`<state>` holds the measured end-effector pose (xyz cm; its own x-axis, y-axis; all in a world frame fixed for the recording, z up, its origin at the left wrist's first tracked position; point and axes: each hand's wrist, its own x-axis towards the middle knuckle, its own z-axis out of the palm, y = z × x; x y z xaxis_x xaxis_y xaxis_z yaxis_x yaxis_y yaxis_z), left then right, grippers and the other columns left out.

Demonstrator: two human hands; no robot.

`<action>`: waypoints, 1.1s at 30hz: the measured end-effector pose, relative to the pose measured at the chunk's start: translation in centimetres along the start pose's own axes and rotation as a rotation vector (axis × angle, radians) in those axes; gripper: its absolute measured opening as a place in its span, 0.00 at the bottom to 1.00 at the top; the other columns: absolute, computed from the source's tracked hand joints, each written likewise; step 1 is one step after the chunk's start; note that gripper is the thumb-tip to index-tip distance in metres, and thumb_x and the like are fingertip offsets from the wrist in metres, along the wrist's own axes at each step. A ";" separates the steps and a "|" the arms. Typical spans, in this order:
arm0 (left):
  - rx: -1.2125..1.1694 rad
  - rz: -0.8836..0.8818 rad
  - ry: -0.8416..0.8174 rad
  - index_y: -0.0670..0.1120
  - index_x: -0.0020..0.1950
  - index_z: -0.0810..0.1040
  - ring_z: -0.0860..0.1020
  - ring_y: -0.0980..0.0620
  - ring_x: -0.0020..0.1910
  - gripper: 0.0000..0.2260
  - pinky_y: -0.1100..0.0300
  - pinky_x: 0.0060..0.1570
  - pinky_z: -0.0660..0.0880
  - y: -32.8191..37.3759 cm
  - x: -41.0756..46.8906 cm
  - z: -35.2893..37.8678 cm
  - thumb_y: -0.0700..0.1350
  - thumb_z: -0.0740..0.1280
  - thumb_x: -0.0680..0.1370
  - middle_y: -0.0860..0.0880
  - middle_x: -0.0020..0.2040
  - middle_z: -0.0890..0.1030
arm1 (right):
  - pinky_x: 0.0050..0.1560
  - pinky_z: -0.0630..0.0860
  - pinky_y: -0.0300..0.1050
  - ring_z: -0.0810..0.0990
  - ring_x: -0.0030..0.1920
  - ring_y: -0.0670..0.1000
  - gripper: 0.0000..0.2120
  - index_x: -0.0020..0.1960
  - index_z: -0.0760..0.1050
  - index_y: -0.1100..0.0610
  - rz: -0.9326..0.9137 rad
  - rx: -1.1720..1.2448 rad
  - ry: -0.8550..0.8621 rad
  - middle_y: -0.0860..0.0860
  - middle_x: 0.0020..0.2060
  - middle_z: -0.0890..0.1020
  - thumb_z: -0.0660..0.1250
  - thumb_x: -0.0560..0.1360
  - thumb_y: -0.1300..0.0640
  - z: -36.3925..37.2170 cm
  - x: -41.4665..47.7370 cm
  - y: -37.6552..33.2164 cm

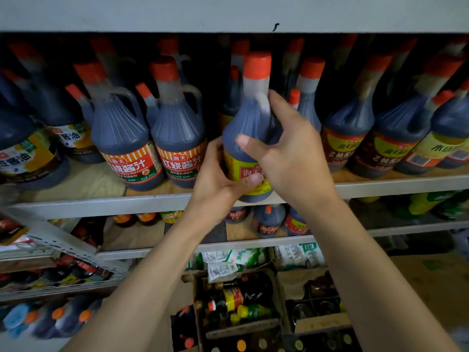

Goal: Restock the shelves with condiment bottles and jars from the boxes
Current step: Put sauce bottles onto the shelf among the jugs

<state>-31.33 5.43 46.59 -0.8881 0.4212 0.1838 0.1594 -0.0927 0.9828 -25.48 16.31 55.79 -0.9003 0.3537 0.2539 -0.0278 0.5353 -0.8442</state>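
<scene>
Dark brown sauce fills the bottle (pixel 247 118) held in both hands at the front edge of the shelf (pixel 101 205), about the middle of the view. Much of it is covered. The left hand (pixel 214 181) wraps the lower body from 8 o'clock, its grip clamped with the thumb across the yellow label, so only part of the print shows. The right hand (pixel 294 151) closes its grip round the shoulder from 3 o'clock, fingers over the handle. I cannot tell whether the base rests on the shelf or hangs just off its lip.

The rear rows are dark and blurred, and the bottles at 9 and 3 o'clock are cut by the frame. The red-label bottles (pixel 154 138) stand just beside the held one at 9 o'clock. A box (pixel 200 303) of smaller bottles at 6 o'clock is dim, and its contents are hard to read.

The held bottle stands nearly upright, long axis running 6 to 12 o'clock, orange-red cap (pixel 256 64) on top, label facing out.
</scene>
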 end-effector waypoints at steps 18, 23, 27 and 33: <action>0.057 -0.019 0.187 0.45 0.72 0.67 0.78 0.53 0.65 0.37 0.47 0.65 0.74 -0.1 -2.5 0.4 0.50 0.77 0.66 0.50 0.65 0.79 | 0.62 0.75 0.47 0.76 0.64 0.47 0.37 0.76 0.63 0.51 0.162 -0.041 -0.049 0.46 0.63 0.78 0.76 0.71 0.57 2.6 -4.9 6.9; 0.081 -0.101 -0.055 0.49 0.70 0.68 0.78 0.58 0.62 0.37 0.57 0.62 0.76 1.1 -5.0 2.6 0.53 0.76 0.64 0.55 0.62 0.81 | 0.44 0.78 0.29 0.81 0.52 0.36 0.42 0.73 0.58 0.54 0.171 0.469 -0.124 0.34 0.52 0.81 0.76 0.67 0.73 -0.2 -7.4 8.6; -0.027 -0.235 -0.328 0.51 0.69 0.71 0.76 0.58 0.65 0.26 0.59 0.64 0.73 1.6 -4.7 4.0 0.49 0.72 0.72 0.55 0.64 0.80 | 0.48 0.81 0.40 0.83 0.56 0.49 0.44 0.70 0.64 0.55 0.220 0.611 0.039 0.49 0.57 0.82 0.81 0.60 0.68 -1.9 -9.6 10.5; 0.406 -0.077 0.319 0.42 0.61 0.79 0.79 0.45 0.60 0.10 0.51 0.64 0.73 2.0 0.8 4.3 0.37 0.65 0.80 0.44 0.57 0.83 | 0.49 0.78 0.34 0.80 0.57 0.42 0.49 0.72 0.63 0.51 0.184 0.504 0.115 0.44 0.60 0.78 0.81 0.56 0.60 -2.9 -9.0 11.7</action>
<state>-29.86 9.43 48.73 -0.9810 0.1108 0.1592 0.1865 0.3119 0.9316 -16.43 21.62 45.01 -0.8573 0.5035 0.1068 -0.1048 0.0325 -0.9940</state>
